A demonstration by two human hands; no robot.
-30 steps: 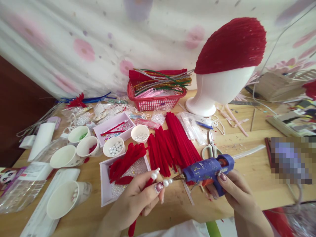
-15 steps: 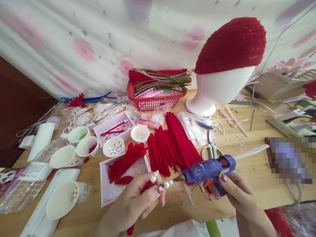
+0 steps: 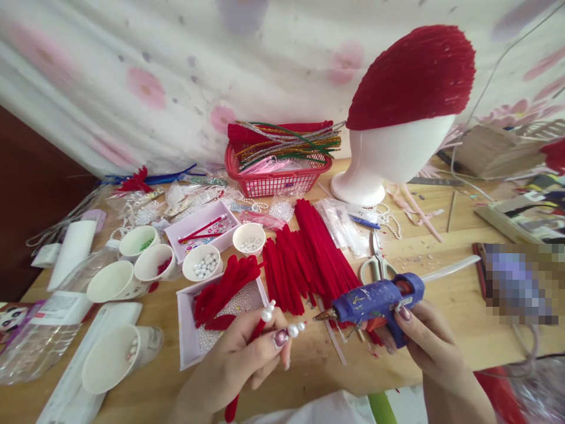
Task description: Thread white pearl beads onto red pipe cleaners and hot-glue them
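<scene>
1. Left hand (image 3: 249,352): fingers curled and pinched closed, with a red stem (image 3: 258,330) and a pearl pair (image 3: 293,330) in its grip.
2. The stem runs through that hand, its pearl tip (image 3: 266,314) at one o'clock and its plain end at seven.
3. The pearl pair juts from beside the thumb at two o'clock, above the surface (image 3: 463,330).
4. Right hand (image 3: 426,340): wrapped around the handle of the blue gun (image 3: 368,302), thumb against its side.
5. The gun lies at ten o'clock from the right hand; its nozzle points left, just beside the pearl pair. Whether anything thin joins them is too small to tell.
6. A clear stick (image 3: 452,268) leaves the gun's back, toward one o'clock from the right hand.
7. From the left hand, a box (image 3: 187,352) sits at ten to eleven o'clock, partly hidden.
8. Scissors (image 3: 376,262) lie at eleven o'clock from the right hand.
</scene>
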